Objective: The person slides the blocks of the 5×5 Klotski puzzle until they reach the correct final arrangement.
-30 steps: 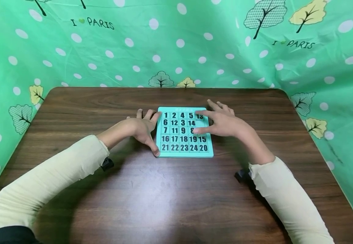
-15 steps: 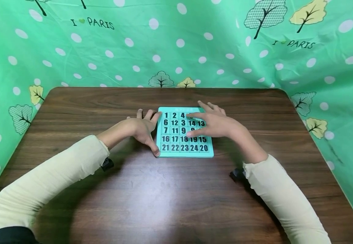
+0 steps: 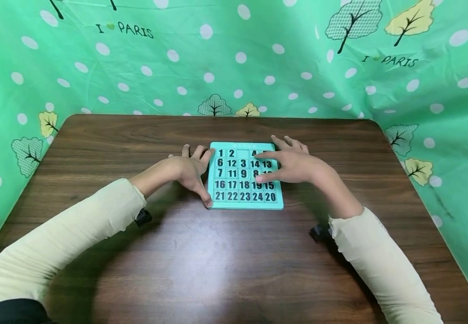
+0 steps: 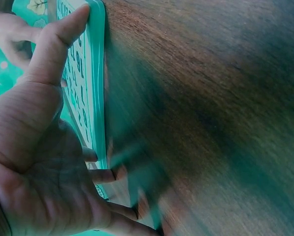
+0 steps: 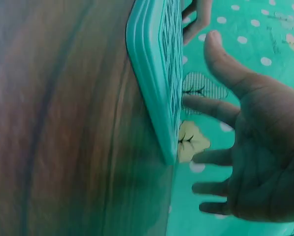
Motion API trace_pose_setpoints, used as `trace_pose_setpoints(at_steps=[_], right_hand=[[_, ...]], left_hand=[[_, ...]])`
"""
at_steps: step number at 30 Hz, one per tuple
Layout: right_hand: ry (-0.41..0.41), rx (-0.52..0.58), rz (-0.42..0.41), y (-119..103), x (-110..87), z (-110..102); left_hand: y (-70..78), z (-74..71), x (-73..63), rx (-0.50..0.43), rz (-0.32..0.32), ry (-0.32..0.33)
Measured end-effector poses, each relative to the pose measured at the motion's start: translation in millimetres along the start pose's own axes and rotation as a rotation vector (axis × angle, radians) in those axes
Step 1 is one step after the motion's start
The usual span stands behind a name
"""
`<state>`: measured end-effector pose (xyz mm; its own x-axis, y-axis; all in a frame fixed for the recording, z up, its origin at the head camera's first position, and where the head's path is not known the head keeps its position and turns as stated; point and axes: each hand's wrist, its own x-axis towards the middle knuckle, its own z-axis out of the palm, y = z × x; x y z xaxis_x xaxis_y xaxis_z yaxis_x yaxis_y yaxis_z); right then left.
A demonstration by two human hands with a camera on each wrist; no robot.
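Observation:
A turquoise sliding number puzzle [image 3: 245, 206] lies flat on the table, its tiles bearing black numbers. Its top row shows a gap [image 3: 242, 153] between tile 2 [image 3: 231, 153] and tile 4 [image 3: 253, 153]. My left hand [image 3: 191, 171] spreads along the puzzle's left side, thumb at the near left corner and index fingertip by the far left corner. From the right, my right hand [image 3: 298, 163] reaches over the board with fingers extended. Its index fingertip is at tile 4, and the thumb overlaps tile 19 [image 3: 256, 185]. The hand partly hides the rightmost tiles.
The brown wood-grain table [image 3: 201, 261] extends around the puzzle. A green dotted cloth [image 3: 234, 40] printed with trees hangs behind and at both sides. Black wrist devices [image 3: 142, 217] sit under the cream sleeves [image 3: 96, 216].
Tile 13 has slid down into the second row, and tiles 4 and 5 have slid right, leaving the top-row gap. My right hand went left, then back right. My left hand stayed put.

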<state>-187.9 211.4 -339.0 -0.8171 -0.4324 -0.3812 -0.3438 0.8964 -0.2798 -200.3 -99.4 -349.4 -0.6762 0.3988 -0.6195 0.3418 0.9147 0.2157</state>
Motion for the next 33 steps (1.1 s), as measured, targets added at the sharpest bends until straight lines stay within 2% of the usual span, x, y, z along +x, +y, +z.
trace_pose_setpoints(at_steps=[5,11,15,27,31,33], right_hand=[[-0.021,0.019,-0.057,-14.7,1.1,6.5],[-0.020,-0.009,-0.018,-16.9,15.9,3.1],[-0.009,0.002,-0.027,-16.6,20.9,0.1],[0.020,0.022,-0.060,-32.2,6.6,6.7],[0.019,0.029,-0.067,-34.8,2.6,11.0],[0.021,0.031,-0.078,-36.9,2.4,13.6]], left_hand=[[-0.6,0.1,1.0,0.003,0.003,-0.007],[-1.5,1.4,2.9,0.006,0.002,-0.006],[-1.3,1.2,1.8,0.007,0.001,0.002],[-3.7,2.5,-1.9,-0.040,0.017,0.038],[-4.9,4.5,-0.3,-0.068,0.026,0.065],[-8.5,8.0,8.0,-0.057,0.025,0.083]])
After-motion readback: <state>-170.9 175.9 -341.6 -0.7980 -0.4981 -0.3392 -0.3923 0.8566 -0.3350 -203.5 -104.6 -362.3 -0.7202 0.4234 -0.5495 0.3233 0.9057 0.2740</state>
